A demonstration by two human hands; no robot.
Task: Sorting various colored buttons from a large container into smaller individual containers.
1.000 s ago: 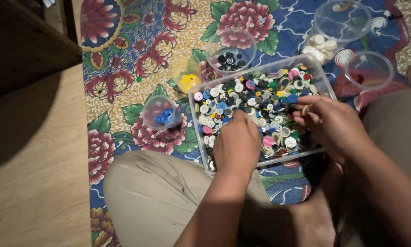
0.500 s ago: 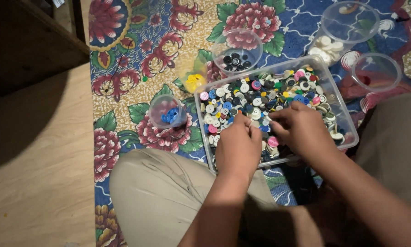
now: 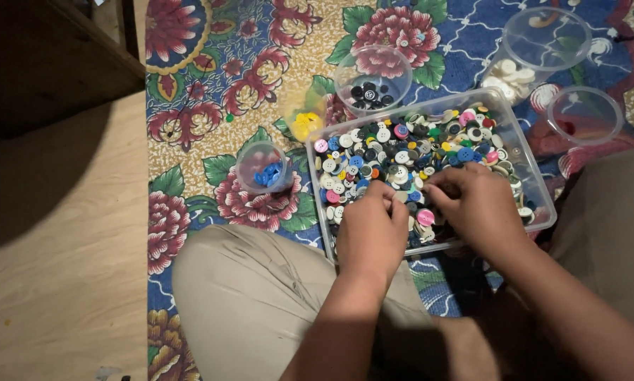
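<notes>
Nearest, bent knees in tan trousers [image 3: 260,296] on a flowered cloth [image 3: 211,92] spread over a wooden floor [image 3: 56,282]. Just beyond, both hands down in a clear plastic tray [image 3: 539,204] heaped with mixed buttons [image 3: 401,152] of many colours. Left hand [image 3: 371,229] at the tray's near edge, fingers curled down into the pile, pressed together; whether pinching a button, cannot tell. Right hand [image 3: 476,204] beside it, toward the tray's middle, fingertips bunched on the buttons, grip hidden too. Off the tray's left edge, a small cup of blue buttons [image 3: 264,169]; past the far left corner, a cup of yellow buttons [image 3: 304,120] and a bigger cup of black buttons [image 3: 372,81]. Off the far right corner, a tub of white buttons [image 3: 528,56], and by the right edge a cup with a few red buttons [image 3: 585,116]. Sorting judged early: each cup only thinly filled, tray still piled high with unsorted buttons.
</notes>
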